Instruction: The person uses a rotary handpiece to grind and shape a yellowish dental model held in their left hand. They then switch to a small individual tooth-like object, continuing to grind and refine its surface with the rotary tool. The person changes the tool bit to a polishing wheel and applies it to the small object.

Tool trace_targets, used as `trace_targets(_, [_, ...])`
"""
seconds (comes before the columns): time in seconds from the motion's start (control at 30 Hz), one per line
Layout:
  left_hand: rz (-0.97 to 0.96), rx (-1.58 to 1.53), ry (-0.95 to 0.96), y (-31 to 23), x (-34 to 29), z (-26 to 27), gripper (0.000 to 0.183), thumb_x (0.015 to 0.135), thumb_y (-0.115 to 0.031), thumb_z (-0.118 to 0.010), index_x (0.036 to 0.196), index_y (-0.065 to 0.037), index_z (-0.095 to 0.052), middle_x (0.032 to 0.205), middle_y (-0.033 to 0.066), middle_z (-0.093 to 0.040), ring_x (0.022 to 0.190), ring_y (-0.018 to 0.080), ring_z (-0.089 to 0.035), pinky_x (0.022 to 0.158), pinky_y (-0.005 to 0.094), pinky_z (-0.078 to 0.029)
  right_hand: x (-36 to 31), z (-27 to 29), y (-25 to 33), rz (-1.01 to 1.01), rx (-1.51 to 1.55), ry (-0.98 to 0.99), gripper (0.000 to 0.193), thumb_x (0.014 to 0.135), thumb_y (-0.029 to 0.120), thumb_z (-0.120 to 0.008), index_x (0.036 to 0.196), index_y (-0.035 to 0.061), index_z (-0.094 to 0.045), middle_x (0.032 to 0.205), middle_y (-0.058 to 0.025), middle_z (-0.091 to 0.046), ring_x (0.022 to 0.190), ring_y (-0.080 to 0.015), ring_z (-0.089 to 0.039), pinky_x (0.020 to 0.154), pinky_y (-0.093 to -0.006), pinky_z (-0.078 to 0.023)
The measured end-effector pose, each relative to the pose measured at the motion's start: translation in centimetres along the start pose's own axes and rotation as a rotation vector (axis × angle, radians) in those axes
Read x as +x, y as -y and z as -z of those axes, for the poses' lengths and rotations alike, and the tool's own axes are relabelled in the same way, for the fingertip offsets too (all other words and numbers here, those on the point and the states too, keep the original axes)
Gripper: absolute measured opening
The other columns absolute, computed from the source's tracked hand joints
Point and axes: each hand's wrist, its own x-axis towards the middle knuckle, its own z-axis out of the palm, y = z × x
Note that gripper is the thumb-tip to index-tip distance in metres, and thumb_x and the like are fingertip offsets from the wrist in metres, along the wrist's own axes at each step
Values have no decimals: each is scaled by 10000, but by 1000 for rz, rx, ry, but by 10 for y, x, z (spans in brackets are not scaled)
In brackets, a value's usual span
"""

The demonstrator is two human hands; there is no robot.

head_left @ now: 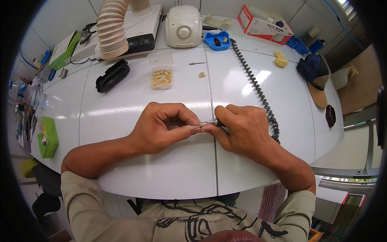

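Left hand (pixel 163 127): pinching a small yellowish piece (pixel 201 125), mostly hidden, between thumb and finger above the white table (pixel 169 177). Right hand (pixel 246 129): grasping a rotary handpiece (pixel 218 122), slim bit (pixel 207 122) at the piece. Likely hazards: bit catching, flicking the piece loose or skidding into left fingertips; coiled cord (pixel 258 82) snagging, tugging the handpiece.

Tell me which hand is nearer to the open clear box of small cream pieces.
Left. The left hand is on the person's side of the clear box, almost straight below it in the picture. The right hand is farther off, below and to its right.
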Motion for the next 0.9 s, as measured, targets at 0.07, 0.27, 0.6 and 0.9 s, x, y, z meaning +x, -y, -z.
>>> trace_targets(0.07, [14,-13,0,1,-1,0,40,1016,51,-794,1054,59,-784,1143,146,-807,1005,133,-771,888,278,-636,1,-1,0,0,-6,-4,500,1002,542,-824,819,96,-691,610,-56,-644,484,-264,-635,464,-417,-445])
trace_targets(0.27, [11,-33,5,3,0,1,61,1019,48,-792,1077,61,-777,1140,142,-807,1005,133,-771,895,283,-637,0,-2,-2,5,-9,3,483,1009,526,-820,833,95,-691,625,-58,-653,491,-269,-639,467,-419,-452])
trace_targets(0.6, [40,-58,4,3,1,1,64,1024,35,-794,1078,62,-774,1126,132,-813,1004,131,-772,895,287,-639,1,-1,-1,-8,-8,25,468,1007,516,-824,834,104,-687,622,-50,-655,487,-262,-630,461,-416,-436])
trace_targets(0.9, [17,-72,10,5,1,0,87,1039,3,-788,1114,46,-782,1087,86,-819,986,94,-757,874,254,-617,2,0,-1,-1,-11,21,460,1002,504,-832,833,107,-675,631,-44,-661,507,-259,-645,471,-416,-440])
